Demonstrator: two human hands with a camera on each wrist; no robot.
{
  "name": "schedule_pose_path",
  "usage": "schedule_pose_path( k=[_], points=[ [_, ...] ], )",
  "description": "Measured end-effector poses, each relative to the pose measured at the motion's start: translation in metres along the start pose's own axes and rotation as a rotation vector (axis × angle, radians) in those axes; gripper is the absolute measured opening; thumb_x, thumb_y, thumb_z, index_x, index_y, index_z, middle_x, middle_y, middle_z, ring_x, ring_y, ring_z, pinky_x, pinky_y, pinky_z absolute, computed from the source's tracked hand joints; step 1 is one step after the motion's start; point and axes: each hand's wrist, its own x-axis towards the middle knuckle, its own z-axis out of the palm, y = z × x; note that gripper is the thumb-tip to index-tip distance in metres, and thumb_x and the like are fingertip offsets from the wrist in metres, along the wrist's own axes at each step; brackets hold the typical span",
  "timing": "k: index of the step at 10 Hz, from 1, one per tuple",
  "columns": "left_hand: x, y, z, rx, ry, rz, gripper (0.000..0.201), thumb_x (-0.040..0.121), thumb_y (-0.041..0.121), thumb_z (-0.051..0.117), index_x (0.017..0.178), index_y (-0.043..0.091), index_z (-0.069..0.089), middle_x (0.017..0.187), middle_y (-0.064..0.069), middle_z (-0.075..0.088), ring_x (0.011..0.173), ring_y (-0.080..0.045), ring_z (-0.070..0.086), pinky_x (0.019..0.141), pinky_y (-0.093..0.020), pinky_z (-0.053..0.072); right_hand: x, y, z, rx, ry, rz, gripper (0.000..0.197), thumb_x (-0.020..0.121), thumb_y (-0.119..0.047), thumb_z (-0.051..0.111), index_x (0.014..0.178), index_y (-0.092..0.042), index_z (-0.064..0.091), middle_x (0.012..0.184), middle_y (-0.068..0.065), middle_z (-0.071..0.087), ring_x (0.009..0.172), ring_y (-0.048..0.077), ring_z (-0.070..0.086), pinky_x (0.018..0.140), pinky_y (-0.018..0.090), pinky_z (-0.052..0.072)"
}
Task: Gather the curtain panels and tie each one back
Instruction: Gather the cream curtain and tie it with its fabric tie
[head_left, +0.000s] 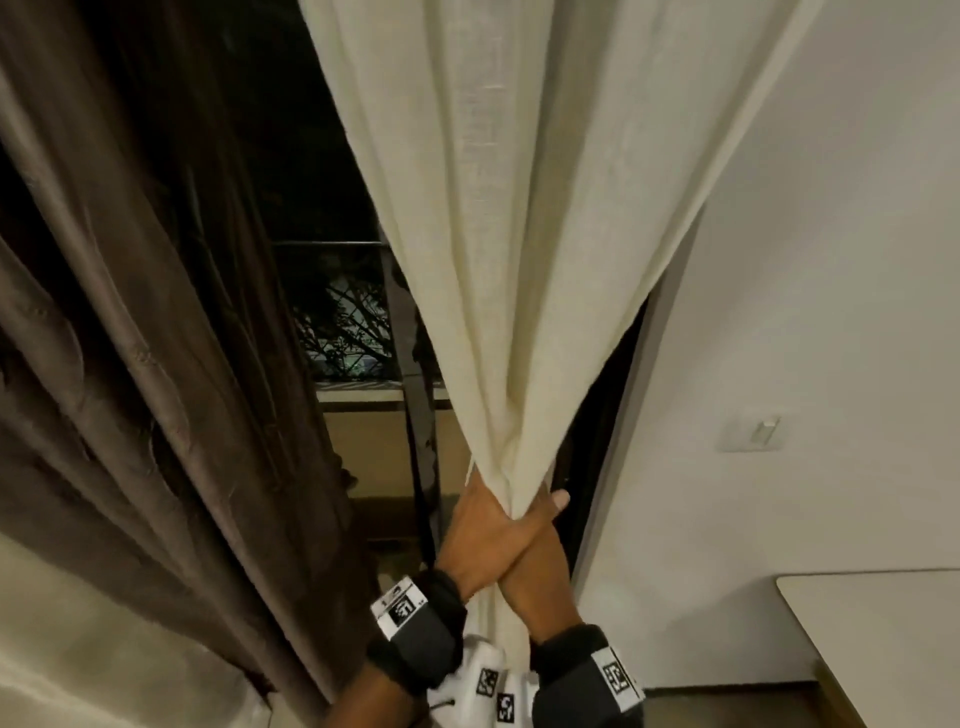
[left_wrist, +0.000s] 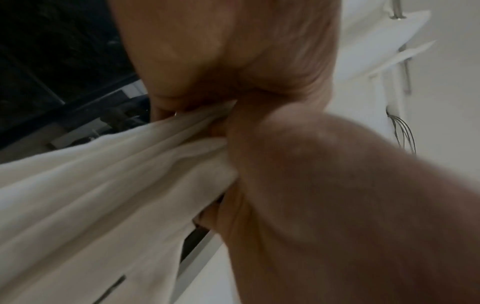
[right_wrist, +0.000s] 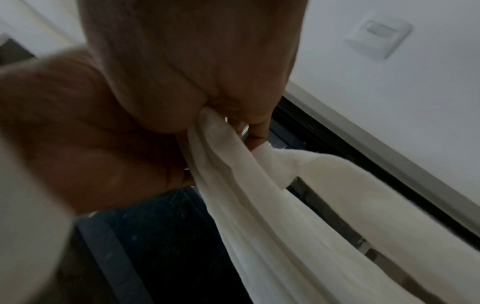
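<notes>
A cream curtain panel (head_left: 519, 260) hangs in the middle and is bunched into a narrow neck at waist height. My left hand (head_left: 493, 530) wraps around that neck from the left, thumb showing on the right side. My right hand (head_left: 537, 566) reaches in from below with its wrist crossed under the left, its fingers hidden behind the cloth. In the left wrist view the left hand (left_wrist: 221, 61) clenches the folds of the cream curtain (left_wrist: 103, 185). In the right wrist view the right hand (right_wrist: 194, 61) grips the cream curtain (right_wrist: 285, 195). A brown curtain panel (head_left: 156, 312) hangs loose at the left.
Dark window glass (head_left: 322, 156) and a balcony railing (head_left: 332, 244) show between the two panels. A white wall (head_left: 831, 260) with a light switch (head_left: 753, 431) stands to the right. A white table corner (head_left: 883, 623) sits at lower right.
</notes>
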Motion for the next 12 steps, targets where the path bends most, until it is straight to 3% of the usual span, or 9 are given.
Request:
schedule_pose_path(
  k=[1, 2, 3, 5, 8, 9, 10, 11, 12],
  points=[
    [0.013, 0.008, -0.005, -0.052, -0.020, -0.072, 0.026, 0.094, 0.036, 0.081, 0.110, 0.045, 0.063, 0.106, 0.019, 0.072, 0.103, 0.001, 0.068, 0.083, -0.014, 0.055, 0.000, 0.012, 0.000, -1.403, -0.395, 0.187, 0.052, 0.106, -0.027, 0.060, 0.153, -0.035, 0.041, 0.146, -0.016, 0.053, 0.127, -0.010, 0.053, 0.108, 0.007, 0.041],
    [0.021, -0.002, -0.006, 0.006, 0.067, -0.122, 0.025, 0.097, 0.031, 0.077, 0.107, 0.045, 0.059, 0.107, 0.015, 0.071, 0.107, -0.012, 0.070, 0.094, -0.031, 0.059, -0.002, -0.010, -0.015, -0.884, -0.415, 0.199, 0.044, 0.105, -0.044, 0.058, 0.147, -0.042, 0.047, 0.139, -0.020, 0.063, 0.119, -0.003, 0.063, 0.105, 0.021, 0.051],
    [0.017, -0.022, 0.000, 0.035, 0.055, -0.193, 0.030, 0.097, 0.029, 0.078, 0.099, 0.049, 0.055, 0.110, 0.007, 0.071, 0.112, -0.018, 0.071, 0.101, -0.037, 0.057, 0.004, 0.001, -0.040, -0.862, -0.431, 0.234, 0.036, 0.096, -0.044, 0.072, 0.130, -0.038, 0.060, 0.117, -0.018, 0.073, 0.105, 0.001, 0.069, 0.095, 0.027, 0.056],
    [0.008, -0.035, 0.004, 0.050, 0.033, -0.216, 0.018, 0.106, 0.026, 0.064, 0.110, 0.038, 0.052, 0.119, -0.003, 0.071, 0.119, -0.025, 0.067, 0.103, -0.039, 0.054, 0.004, -0.027, -0.076, -0.762, -0.460, 0.399, 0.040, 0.082, -0.044, 0.090, 0.117, -0.037, 0.072, 0.106, -0.021, 0.074, 0.102, -0.004, 0.068, 0.080, 0.010, 0.050],
    [-0.006, -0.035, 0.007, -0.098, -0.060, -0.242, 0.021, 0.103, 0.043, 0.066, 0.119, 0.053, 0.057, 0.123, 0.016, 0.071, 0.120, -0.011, 0.068, 0.103, -0.036, 0.054, 0.028, -0.057, -0.128, -0.938, -0.391, 0.346, 0.006, 0.093, -0.035, 0.081, 0.099, -0.034, 0.081, 0.101, -0.013, 0.078, 0.097, -0.001, 0.068, 0.080, 0.012, 0.044],
    [-0.014, -0.036, 0.002, -0.079, -0.142, -0.238, 0.039, 0.088, 0.036, 0.085, 0.113, 0.051, 0.058, 0.116, 0.023, 0.070, 0.113, 0.003, 0.068, 0.086, -0.013, 0.055, 0.044, -0.060, -0.133, -1.041, -0.245, 0.188, 0.011, 0.090, -0.022, 0.085, 0.091, -0.033, 0.083, 0.088, -0.016, 0.074, 0.089, -0.014, 0.064, 0.075, 0.002, 0.043],
    [-0.024, -0.048, 0.002, -0.047, -0.140, -0.242, 0.055, 0.079, 0.032, 0.094, 0.113, 0.052, 0.057, 0.116, 0.027, 0.069, 0.108, 0.013, 0.066, 0.083, -0.008, 0.054, 0.059, -0.053, -0.119, -1.053, -0.135, 0.084, 0.012, 0.090, -0.016, 0.083, 0.091, -0.028, 0.085, 0.085, -0.016, 0.071, 0.078, -0.009, 0.066, 0.072, 0.001, 0.043],
    [-0.026, -0.055, 0.004, -0.053, -0.099, -0.246, 0.052, 0.087, 0.029, 0.089, 0.118, 0.053, 0.055, 0.124, 0.019, 0.069, 0.118, -0.004, 0.067, 0.102, -0.025, 0.052, 0.067, -0.040, -0.090, -1.071, -0.139, 0.059, 0.008, 0.092, -0.018, 0.080, 0.096, -0.021, 0.086, 0.091, -0.008, 0.072, 0.080, 0.003, 0.064, 0.072, 0.003, 0.044],
    [-0.026, -0.048, -0.002, -0.007, -0.182, -0.270, 0.047, 0.096, 0.026, 0.080, 0.124, 0.049, 0.050, 0.122, 0.023, 0.062, 0.110, 0.004, 0.059, 0.104, -0.025, 0.044, 0.069, -0.015, -0.070, -1.045, -0.142, 0.146, 0.008, 0.090, -0.028, 0.076, 0.096, -0.027, 0.082, 0.099, -0.003, 0.079, 0.091, 0.018, 0.072, 0.087, 0.035, 0.060]
  ],
)
